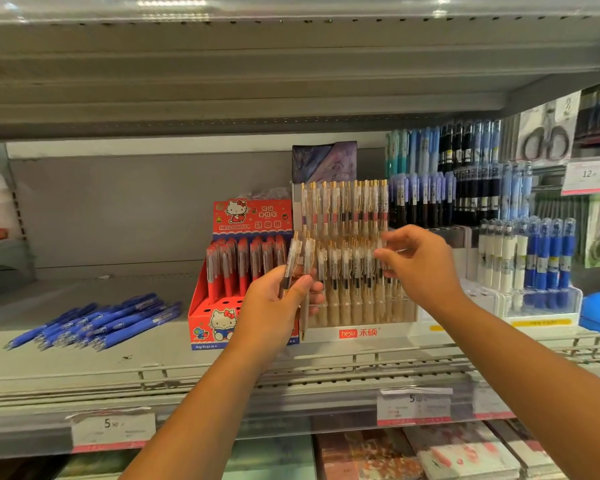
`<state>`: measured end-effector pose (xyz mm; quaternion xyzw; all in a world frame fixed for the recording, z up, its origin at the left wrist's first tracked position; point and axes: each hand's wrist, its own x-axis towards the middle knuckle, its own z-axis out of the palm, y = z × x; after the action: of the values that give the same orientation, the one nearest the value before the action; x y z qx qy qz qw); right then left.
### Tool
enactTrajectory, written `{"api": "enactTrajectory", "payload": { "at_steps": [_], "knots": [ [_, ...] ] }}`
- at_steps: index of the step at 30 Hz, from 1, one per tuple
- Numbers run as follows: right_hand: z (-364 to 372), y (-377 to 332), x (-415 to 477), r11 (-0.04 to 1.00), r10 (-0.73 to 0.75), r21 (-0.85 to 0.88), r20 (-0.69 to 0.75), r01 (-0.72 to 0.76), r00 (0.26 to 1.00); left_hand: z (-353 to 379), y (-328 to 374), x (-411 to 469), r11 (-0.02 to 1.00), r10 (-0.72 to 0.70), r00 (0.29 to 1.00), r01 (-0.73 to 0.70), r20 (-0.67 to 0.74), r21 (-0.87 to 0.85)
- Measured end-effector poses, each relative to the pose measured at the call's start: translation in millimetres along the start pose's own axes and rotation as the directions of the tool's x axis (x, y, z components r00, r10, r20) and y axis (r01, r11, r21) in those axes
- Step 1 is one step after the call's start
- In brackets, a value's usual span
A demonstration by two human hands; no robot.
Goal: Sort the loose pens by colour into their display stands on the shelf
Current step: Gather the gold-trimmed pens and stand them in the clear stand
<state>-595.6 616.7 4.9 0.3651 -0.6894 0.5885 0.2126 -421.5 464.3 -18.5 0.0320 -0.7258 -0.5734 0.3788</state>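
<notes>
Nearest the lens, the left forearm (201,396) and the right forearm (534,358) rise from the bottom edge toward the pen displays.

Far left on the shelf (84,368), a heap of loose blue pens (97,322) lies flat, well apart from any stand, so much of the sorting looks undone. Next comes the red Hello Kitty stand (219,317), with red pens upright in its back rows and bare holes in front.

Just before its right edge, the left hand (278,299) grips a small bunch of clear pens (293,258) with gold clips. Its fingers curl round the barrels, the thumb lies across the front, and the clips point up. These match the rows in the hesu stand (357,332) right beside it.

The step in hand appears to be feeding them in one at a time. To do it well:
- Keep the bunch upright and close to the stand.
- Draw a single pen by its upper barrel.
- Find a free slot first, then lower the pen straight down, tip first, without knocking its neighbours.
- Turn the clip forward like the rest.

The right hand (420,268) hovers at the right part of the front row. Thumb and forefinger are drawn near each other by the pen tops, and the other fingers are loosely curled. Blur hides whether it pinches a pen, so I cannot tell.

Farther right is a clear stand (548,296) of blue and white pens, a likely home for the blue heap.
</notes>
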Motion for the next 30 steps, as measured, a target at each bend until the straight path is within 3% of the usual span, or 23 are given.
{"api": "enactTrajectory", "payload": {
  "at_steps": [12, 17, 20, 24, 27, 30],
  "knots": [
    [1, 4, -6, 0.993, 0.114, -0.014, 0.033, -0.114, 0.993, 0, 0, -2, 0.996, -0.016, 1.0, 0.017, 0.01, -0.084],
    [1, -10, -11, 0.954, -0.08, -0.296, -0.075, 0.054, 0.994, 1, -1, -2, 0.995, -0.016, 1.0, 0.018, 0.02, -0.093],
    [5, -36, -12, 0.965, -0.176, -0.203, -0.027, 0.167, 0.984, 1, 0, -2, 0.996, -0.005, 1.0, 0.007, 0.025, -0.094],
    [26, -65, -21, 0.992, -0.118, -0.012, 0.277, 0.126, 0.954, 0, 0, -2, 0.998, 0.019, 0.999, -0.016, 0.044, -0.064],
    [38, -73, -26, 0.993, -0.093, 0.089, 0.266, 0.072, 0.959, -1, -2, -1, 0.995, 0.064, 0.996, -0.069, 0.07, 0.073],
    [39, -75, -27, 0.992, -0.092, 0.105, 0.239, 0.069, 0.967, 0, -4, -1, 0.993, 0.067, 0.993, -0.077, 0.099, 0.092]
  ]
}}
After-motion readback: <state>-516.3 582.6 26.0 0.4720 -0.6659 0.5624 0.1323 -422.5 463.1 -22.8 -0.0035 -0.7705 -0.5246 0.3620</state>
